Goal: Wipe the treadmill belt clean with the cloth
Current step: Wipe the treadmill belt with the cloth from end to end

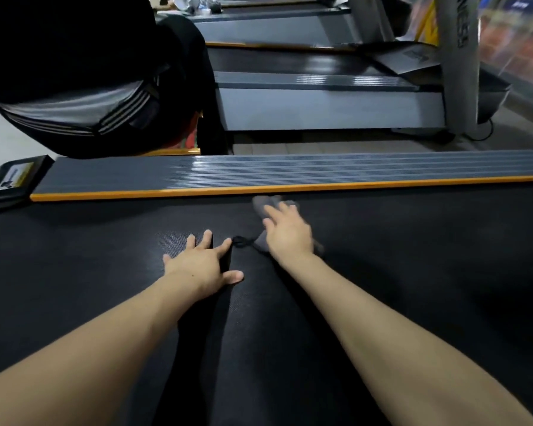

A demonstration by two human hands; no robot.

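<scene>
The black textured treadmill belt [413, 272] fills the lower half of the view. My left hand [202, 262] lies flat on it with fingers spread, holding nothing. My right hand [285, 232] presses down on a grey cloth [262, 206], which peeks out beyond the fingertips and beside the wrist. The right hand is blurred by motion. A dark loop of cord [242, 241] trails from the cloth toward my left hand. Most of the cloth is hidden under the palm.
A grey ribbed side rail [290, 170] with an orange edge runs along the belt's far side. Beyond it stand more treadmills [330, 109] and a grey upright post [459, 72]. A person in dark striped clothing [83, 96] is at the upper left.
</scene>
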